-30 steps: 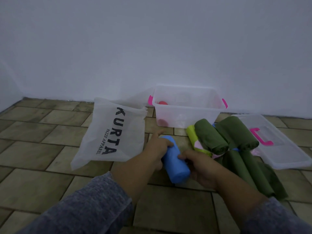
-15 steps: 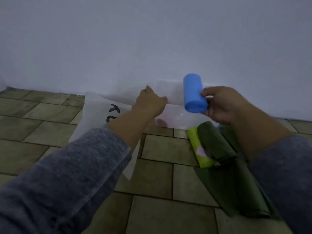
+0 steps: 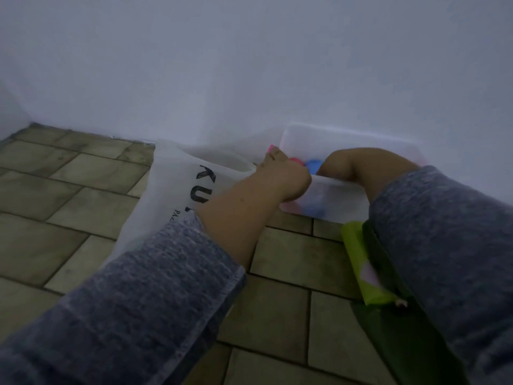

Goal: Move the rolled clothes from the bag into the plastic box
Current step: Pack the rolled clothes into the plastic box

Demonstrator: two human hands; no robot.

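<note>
The left hand (image 3: pixel 280 177) lies on the near left corner of the plastic box (image 3: pixel 347 208), fingers curled over the rim beside its pink handle (image 3: pixel 271 148), most likely to keep the light box from sliding. The right hand (image 3: pixel 347 165) dips over the near wall into the box, just beside the blue roll (image 3: pixel 313 164). Its fingers are hidden below the rim, so I cannot tell whether it grasps the roll or is free of it. The roll stands inside the box, right of centre in the frame, showing again as a blue blur through the clear wall, next to something pink (image 3: pixel 295 161). The white printed bag (image 3: pixel 177 190) lies slack left of the box, under the left forearm. At lower right a lime-green roll (image 3: pixel 358 259) and dark green clothes (image 3: pixel 388 329) wait on the tiled floor (image 3: pixel 83 190), outside both bag and box; by my judgement they go in next
</note>
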